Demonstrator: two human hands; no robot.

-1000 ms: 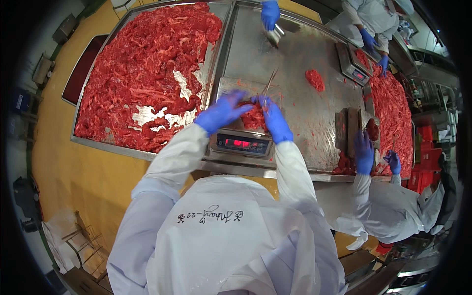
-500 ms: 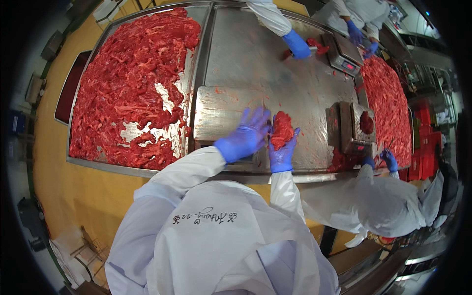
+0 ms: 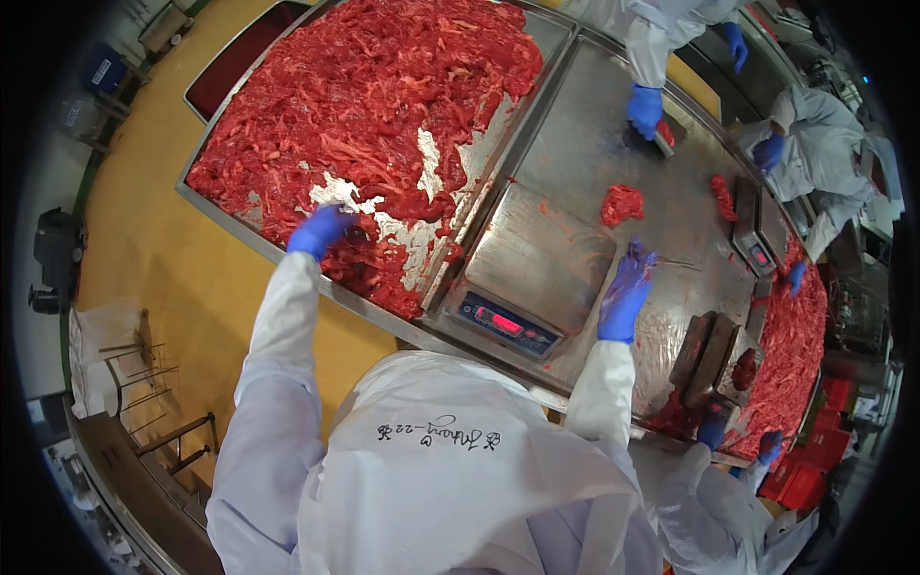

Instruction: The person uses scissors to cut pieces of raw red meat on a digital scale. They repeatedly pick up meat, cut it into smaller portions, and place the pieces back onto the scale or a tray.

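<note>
My left hand [image 3: 321,231], in a blue glove, is at the near edge of a wide metal tray [image 3: 230,227] of red raw meat strips [image 3: 374,86]. Its fingertips reach over the meat and are blurred, so their grip cannot be made out. My right hand [image 3: 625,297], also blue-gloved, is over the metal table [image 3: 661,335], just right of a bench scale [image 3: 537,249]. Its fingers look stretched out and smeared red. A thin straight object [image 3: 678,263] shows beside its fingertips; whether they touch is unclear. A meat piece [image 3: 623,204] lies on the table beyond that hand.
Across the table, a co-worker's gloved hand [image 3: 645,110] is close to some meat. Further scales [image 3: 757,230] stand to the right, beside another meat heap [image 3: 791,345]. A second co-worker [image 3: 719,508] works at my right. Red crates [image 3: 815,455] stand beyond.
The view has turned leftward. My left hand has moved from near the scale to the meat tray. My right hand has let go of the meat piece, which now lies on the table.
</note>
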